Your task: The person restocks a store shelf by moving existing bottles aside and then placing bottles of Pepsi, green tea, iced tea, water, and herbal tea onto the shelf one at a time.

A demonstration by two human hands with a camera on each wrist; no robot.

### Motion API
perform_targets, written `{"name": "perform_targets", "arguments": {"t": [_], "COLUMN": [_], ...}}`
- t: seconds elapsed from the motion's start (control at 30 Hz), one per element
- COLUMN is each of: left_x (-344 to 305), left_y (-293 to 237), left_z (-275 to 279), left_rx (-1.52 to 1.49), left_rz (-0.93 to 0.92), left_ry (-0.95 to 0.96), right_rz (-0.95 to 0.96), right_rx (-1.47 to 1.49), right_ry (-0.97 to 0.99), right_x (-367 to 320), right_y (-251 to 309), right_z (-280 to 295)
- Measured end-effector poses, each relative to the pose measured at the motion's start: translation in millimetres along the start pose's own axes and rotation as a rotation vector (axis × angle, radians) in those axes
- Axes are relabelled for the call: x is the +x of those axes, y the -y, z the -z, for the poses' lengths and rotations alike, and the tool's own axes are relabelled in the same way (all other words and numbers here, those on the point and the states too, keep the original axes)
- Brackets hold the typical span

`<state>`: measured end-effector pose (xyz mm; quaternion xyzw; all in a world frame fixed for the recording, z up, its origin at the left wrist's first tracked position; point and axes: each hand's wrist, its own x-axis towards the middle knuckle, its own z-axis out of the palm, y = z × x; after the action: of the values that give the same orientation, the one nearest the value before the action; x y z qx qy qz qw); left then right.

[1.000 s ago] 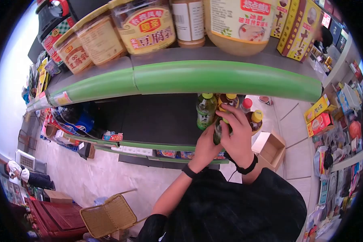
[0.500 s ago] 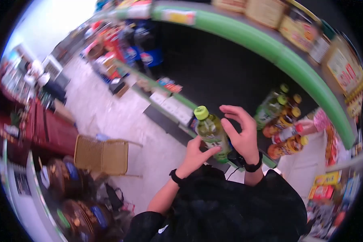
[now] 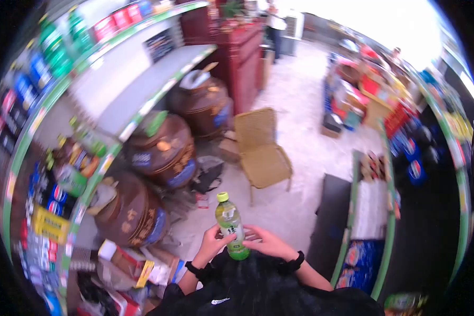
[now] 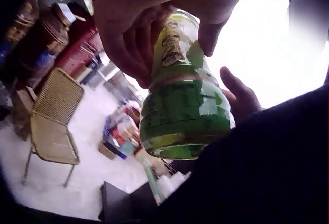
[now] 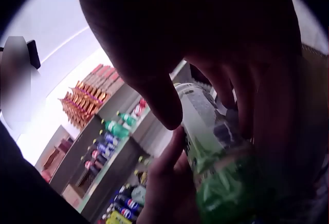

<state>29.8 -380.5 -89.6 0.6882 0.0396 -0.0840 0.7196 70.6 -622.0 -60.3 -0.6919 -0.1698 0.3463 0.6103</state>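
Observation:
A green tea bottle (image 3: 230,226) with a yellow-green cap and a pale label stands nearly upright in front of my chest. My left hand (image 3: 211,245) grips it, thumb across the label and fingers behind. In the left wrist view, the green bottle base (image 4: 185,126) faces the camera, below the curled left fingers. My right hand (image 3: 271,243) is at the bottle's other side, fingers loosely extended and fingertips right at the label's edge. From the left wrist, the right thumb (image 4: 239,88) shows a gap from the bottle. Dark right fingers (image 5: 226,85) partly cover the bottle in the right wrist view.
A woven chair (image 3: 260,147) stands ahead on the floor. Large brown jars (image 3: 166,147) line the left, beside shelves with drink bottles (image 3: 55,47). At right runs a green-edged shelf (image 3: 389,221). Cartons (image 3: 126,263) lie low at left.
The bottle has left the shelf in my left hand and is now before my chest. The view has turned left toward the chair and jars. My right hand has come close to the bottle's side.

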Motion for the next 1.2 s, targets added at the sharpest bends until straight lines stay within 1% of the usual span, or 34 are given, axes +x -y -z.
{"name": "perform_targets", "arguments": {"t": [0.07,0.13,0.23,0.27,0.37,0.4,0.5,0.53,0.63,0.7,0.73,0.8,0.87,0.9,0.97,1.0,1.03,1.1,1.13,1.17,1.2], "left_x": [-25.7,-49.0,-74.5,-78.8,-82.2,-77.9,-58.1,-48.1,-12.7,17.5,34.9,68.9,101.9,118.2,152.1,167.1,181.8,207.8,214.4,219.3,222.4], "left_y": [5.0,18.0,12.6,19.8,13.8,15.3,6.4,-0.4,-23.9,-44.8,-63.5,-111.0,-155.9,-174.5,-205.9,-215.4,-218.3,-217.7,-218.6,-219.2,-218.6], "left_z": [35.1,60.2,69.0,73.3,87.7,93.6,116.3,124.5,154.2,179.6,192.3,217.4,240.1,251.6,272.3,279.8,286.4,300.2,305.7,313.1,320.5], "left_rx": [-0.030,-0.021,0.053,0.012,0.035,0.037,0.113,0.156,0.324,0.481,0.547,0.678,0.733,0.761,0.820,0.846,0.863,0.895,0.839,0.833,0.826], "left_rz": [-0.002,0.008,0.075,0.065,0.074,0.077,0.062,0.053,0.021,-0.017,-0.057,-0.131,-0.253,-0.312,-0.475,-0.556,-0.583,-0.643,-0.627,-0.591,-0.550], "left_ry": [-0.166,-0.328,-0.533,-0.579,-0.648,-0.685,-0.738,-0.749,-0.788,-0.810,-0.829,-0.860,-0.921,-0.948,-1.093,-1.163,-1.267,-1.484,-1.501,-1.471,-1.441], "right_rz": [0.005,0.027,0.087,0.113,0.093,0.139,0.142,0.114,0.155,0.211,0.239,0.460,0.700,0.766,0.767,0.827,0.885,0.900,0.878,0.858,0.848], "right_rx": [-0.061,-0.096,-0.204,-0.247,-0.421,-0.412,-0.425,-0.444,-0.438,-0.455,-0.464,-0.436,-0.405,-0.371,-0.272,-0.245,-0.222,-0.115,-0.214,-0.312,-0.238], "right_ry": [0.141,0.275,0.440,0.483,0.635,0.645,0.721,0.747,0.767,0.719,0.692,0.599,0.487,0.448,0.424,0.371,0.320,0.256,0.270,0.284,0.297], "right_x": [38.5,76.2,121.5,135.3,173.5,186.2,229.9,247.4,297.1,336.8,356.3,394.6,427.7,448.5,486.4,500.6,513.9,551.5,565.2,577.6,588.8], "right_y": [14.0,16.5,22.6,25.6,36.3,38.7,47.1,53.7,95.8,108.3,116.7,146.4,187.1,202.0,228.3,245.7,262.3,280.3,291.6,301.8,308.4], "right_z": [-28.8,-51.1,-76.4,-84.4,-97.6,-101.6,-106.6,-107.3,-102.2,-97.1,-92.8,-84.5,-78.0,-76.7,-77.2,-80.8,-86.0,-102.0,-106.7,-112.3,-122.2]}}
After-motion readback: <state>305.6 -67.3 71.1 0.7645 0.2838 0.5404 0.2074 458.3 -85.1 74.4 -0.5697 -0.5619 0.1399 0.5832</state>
